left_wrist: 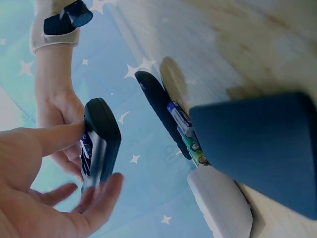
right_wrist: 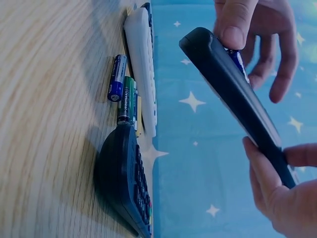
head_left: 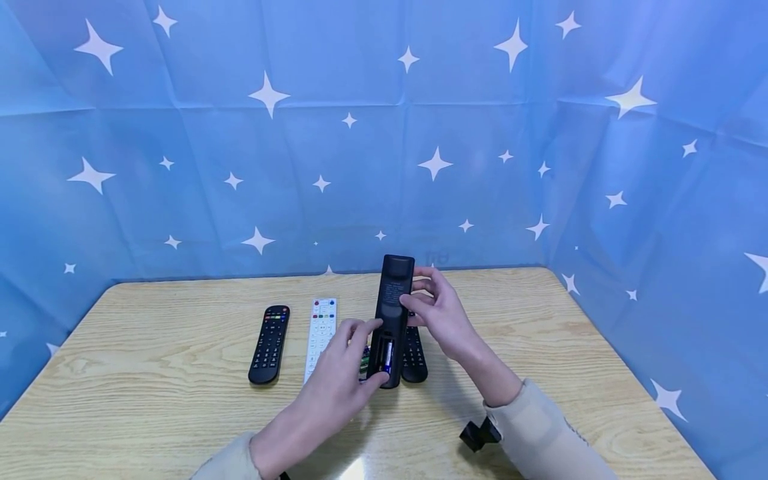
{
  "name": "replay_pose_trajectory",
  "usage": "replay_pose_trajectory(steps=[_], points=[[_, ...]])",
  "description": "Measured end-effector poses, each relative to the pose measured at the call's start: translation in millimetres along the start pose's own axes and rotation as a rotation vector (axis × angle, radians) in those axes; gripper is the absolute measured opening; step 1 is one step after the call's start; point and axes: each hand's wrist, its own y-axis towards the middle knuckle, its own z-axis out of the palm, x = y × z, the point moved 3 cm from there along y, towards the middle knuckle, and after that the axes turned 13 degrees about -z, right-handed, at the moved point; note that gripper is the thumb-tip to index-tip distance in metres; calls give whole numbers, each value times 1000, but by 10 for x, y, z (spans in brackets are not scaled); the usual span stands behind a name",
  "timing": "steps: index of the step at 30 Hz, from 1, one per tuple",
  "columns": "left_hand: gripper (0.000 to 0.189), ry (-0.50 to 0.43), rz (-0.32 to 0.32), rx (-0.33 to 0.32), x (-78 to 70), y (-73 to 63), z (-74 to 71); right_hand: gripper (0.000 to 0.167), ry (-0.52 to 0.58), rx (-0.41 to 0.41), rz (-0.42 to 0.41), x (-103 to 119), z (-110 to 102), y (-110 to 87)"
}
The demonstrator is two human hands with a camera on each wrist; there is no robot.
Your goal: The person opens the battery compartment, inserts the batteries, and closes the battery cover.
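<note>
A black remote control [head_left: 396, 293] is held upright above the table, its back facing the head camera. My right hand [head_left: 441, 313] grips its upper part from the right, thumb across the back. At its lower end the battery compartment is uncovered, and a blue-and-silver battery [head_left: 389, 357] shows inside. My left hand [head_left: 336, 377] is at this end. Its thumb [right_wrist: 233, 34] presses beside the battery at the compartment, while the other fingers extend loosely apart in the right wrist view.
Loose batteries, one blue [right_wrist: 117, 79] and one green [right_wrist: 127, 99] among them, lie between a white remote [head_left: 321, 327] and a black remote [head_left: 415, 360]. Another black remote [head_left: 269, 347] lies farther left. Behind the wooden table [head_left: 162, 353] hangs a starry blue curtain [head_left: 360, 147].
</note>
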Motion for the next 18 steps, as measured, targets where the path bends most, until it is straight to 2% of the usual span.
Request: replay_pose_trajectory(steps=[3,10,13,18], points=[[84,-65,-74,40,20,5,-5,48,14,2,2,-3,0,5],[86,-334,-238,222,77,44,1,52,23,6,0,8,4,7],[86,-387,-268,255,88,52,11,59,24,14,-4,10,1,8],[85,-402,-282,265,77,50,16,69,-4,36,-12,18,-17,6]])
